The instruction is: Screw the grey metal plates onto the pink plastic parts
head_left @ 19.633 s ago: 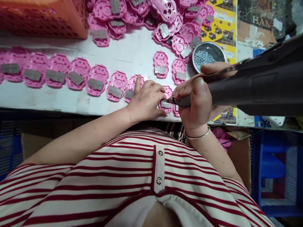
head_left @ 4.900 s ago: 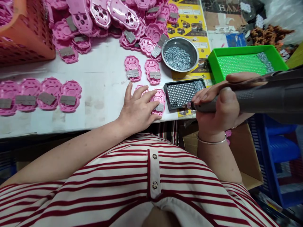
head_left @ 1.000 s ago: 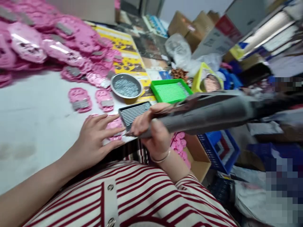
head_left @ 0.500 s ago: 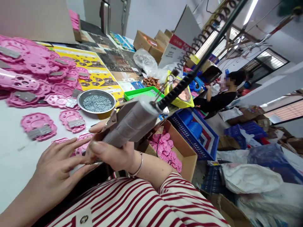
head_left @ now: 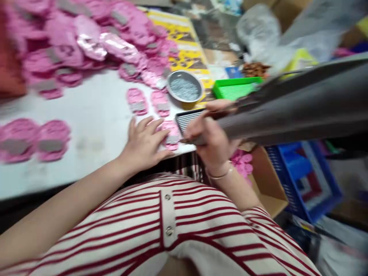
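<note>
Currently, a white worktable [head_left: 94, 126] carries a heap of pink plastic shells [head_left: 66, 38] toward its far edge. A grey electric screwdriver [head_left: 287, 111] is clasped in the right hand [head_left: 212, 143], its tip blurred. The left hand [head_left: 143, 143] is spread, fingers reaching over one shell [head_left: 172, 140]. Just right of that shell lies a black-rimmed tray [head_left: 186, 119], with a metal bowl [head_left: 184, 99] of screws [head_left: 184, 88] behind it. The shell lies flat by the table's near edge, beside the tip; whether they touch I cannot tell.
</note>
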Demonstrator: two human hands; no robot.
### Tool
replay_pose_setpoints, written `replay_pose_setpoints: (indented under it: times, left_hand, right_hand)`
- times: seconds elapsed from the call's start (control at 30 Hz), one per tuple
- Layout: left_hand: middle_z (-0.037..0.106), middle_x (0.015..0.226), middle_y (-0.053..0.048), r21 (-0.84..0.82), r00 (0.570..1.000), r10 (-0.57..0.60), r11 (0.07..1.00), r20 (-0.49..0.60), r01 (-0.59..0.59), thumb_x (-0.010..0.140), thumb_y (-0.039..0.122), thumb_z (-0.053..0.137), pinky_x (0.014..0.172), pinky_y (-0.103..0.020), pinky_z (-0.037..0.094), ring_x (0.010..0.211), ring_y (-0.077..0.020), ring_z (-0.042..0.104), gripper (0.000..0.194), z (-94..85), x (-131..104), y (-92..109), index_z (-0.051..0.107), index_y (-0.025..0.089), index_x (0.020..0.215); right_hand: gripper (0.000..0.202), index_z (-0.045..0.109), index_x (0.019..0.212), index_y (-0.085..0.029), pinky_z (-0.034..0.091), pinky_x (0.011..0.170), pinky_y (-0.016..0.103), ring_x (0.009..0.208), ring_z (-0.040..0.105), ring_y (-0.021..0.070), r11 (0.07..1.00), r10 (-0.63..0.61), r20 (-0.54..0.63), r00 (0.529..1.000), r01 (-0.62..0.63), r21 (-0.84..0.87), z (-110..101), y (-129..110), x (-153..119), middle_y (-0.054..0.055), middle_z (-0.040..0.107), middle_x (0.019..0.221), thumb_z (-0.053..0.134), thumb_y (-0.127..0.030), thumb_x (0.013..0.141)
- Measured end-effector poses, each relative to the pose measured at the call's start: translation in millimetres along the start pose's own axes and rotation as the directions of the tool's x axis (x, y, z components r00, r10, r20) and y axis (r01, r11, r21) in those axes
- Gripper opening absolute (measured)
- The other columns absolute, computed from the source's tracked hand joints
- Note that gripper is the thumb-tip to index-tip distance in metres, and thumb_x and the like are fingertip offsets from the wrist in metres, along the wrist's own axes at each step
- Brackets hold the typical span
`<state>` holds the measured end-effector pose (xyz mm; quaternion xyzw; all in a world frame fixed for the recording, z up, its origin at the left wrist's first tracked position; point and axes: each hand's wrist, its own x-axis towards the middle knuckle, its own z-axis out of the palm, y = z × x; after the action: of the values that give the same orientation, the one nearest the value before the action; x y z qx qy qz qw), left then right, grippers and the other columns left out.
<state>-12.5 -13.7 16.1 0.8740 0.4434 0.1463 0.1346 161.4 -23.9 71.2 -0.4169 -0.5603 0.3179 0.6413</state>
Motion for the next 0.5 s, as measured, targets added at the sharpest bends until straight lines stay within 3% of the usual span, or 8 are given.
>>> replay_pose_setpoints:
  times: [0.1, 0.23, 0.3, 0.5]
  left_hand:
    - [0.047, 0.156, -0.013, -0.023, 0.997, -0.065, 0.998, 0.031, 0.066, 0.084, 0.050, 0.072, 0.120, -0.075, 0.013, 0.145, -0.0441, 0.034, 0.051, -4.1, 10, 1, 0.069, 0.022, 0.127]
    - [0.048, 0.156, -0.009, -0.073, 0.993, -0.106, 0.991, 0.044, 0.109, 0.083, 0.047, 0.075, 0.121, -0.073, 0.010, 0.146, -0.0415, 0.033, 0.046, -3.7, 13, -2, 0.072, 0.026, 0.124]
    - [0.048, 0.156, -0.007, -0.086, 0.992, -0.107, 0.990, 0.059, 0.112, 0.082, 0.048, 0.076, 0.122, -0.072, 0.010, 0.147, -0.0411, 0.032, 0.043, -4.0, 14, -2, 0.074, 0.027, 0.120]
    - [0.042, 0.160, -0.007, -0.120, 0.987, -0.099, 0.986, 0.125, 0.114, 0.077, 0.052, 0.081, 0.120, -0.075, 0.004, 0.149, -0.0442, 0.026, 0.049, -8.6, 21, -6, 0.074, 0.030, 0.121]
  right_hand:
    - [0.032, 0.051, 0.100, -0.035, 0.038, 0.040, 0.026, 0.037, 0.041, 0.0089, 0.975, -0.108, -0.033, 0.994, 0.113, 0.191, 8, 20, 11, -0.011, 0.044, 0.055, 0.069, -0.051, 0.080]
    - [0.024, 0.057, 0.102, -0.032, 0.039, 0.041, 0.025, 0.037, 0.041, 0.0085, 0.945, -0.248, -0.060, 0.967, 0.255, 0.205, 20, 27, 17, -0.009, 0.040, 0.056, 0.066, -0.045, 0.085]
    - [0.027, 0.055, 0.103, -0.033, 0.038, 0.041, 0.026, 0.037, 0.039, 0.0080, 0.944, -0.276, -0.047, 0.960, 0.279, 0.177, 23, 30, 16, -0.008, 0.040, 0.058, 0.065, -0.050, 0.085]
    - [0.038, 0.045, 0.105, -0.036, 0.043, 0.047, 0.031, 0.043, 0.041, 0.0109, 0.989, -0.139, -0.046, 0.989, 0.137, -0.049, 30, 41, 14, -0.005, 0.051, 0.070, 0.055, -0.067, 0.085]
